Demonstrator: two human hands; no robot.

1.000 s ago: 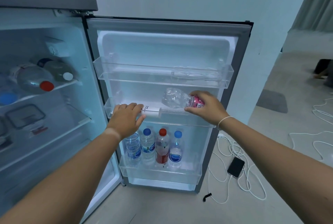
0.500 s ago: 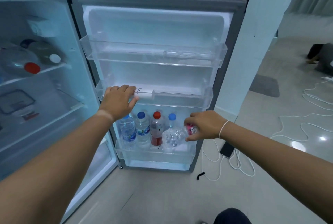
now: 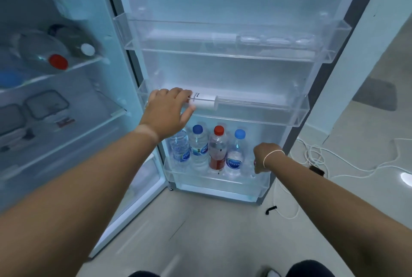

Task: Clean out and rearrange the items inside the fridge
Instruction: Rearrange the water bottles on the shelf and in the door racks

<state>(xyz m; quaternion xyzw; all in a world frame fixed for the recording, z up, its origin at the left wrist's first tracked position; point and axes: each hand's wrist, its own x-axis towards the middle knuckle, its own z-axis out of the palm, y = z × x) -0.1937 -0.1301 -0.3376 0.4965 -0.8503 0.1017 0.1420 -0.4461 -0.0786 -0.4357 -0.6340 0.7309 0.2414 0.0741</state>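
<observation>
The fridge door stands open in front of me with three clear door shelves. My left hand [image 3: 168, 107] rests on the rim of the middle door shelf [image 3: 298, 113], its fingers touching a white tube-shaped item [image 3: 206, 101] lying there. My right hand [image 3: 264, 157] is down in the bottom door shelf [image 3: 214, 179], closed on the pink-capped clear bottle [image 3: 248, 166], which stands at the right end of a row of bottles. That row holds blue-capped water bottles [image 3: 198, 149] and a red-capped bottle [image 3: 217, 149].
The top door shelf [image 3: 223, 54] holds only a clear egg tray. Inside the fridge on the left lie large bottles [image 3: 44, 54] on a shelf, with lidded containers [image 3: 44, 105] below. White cables [image 3: 316, 154] trail over the floor to the right.
My right hand has carried the pink-capped bottle down from the middle door shelf into the bottom door shelf, right of the other bottles. My left hand has stayed on the middle shelf.
</observation>
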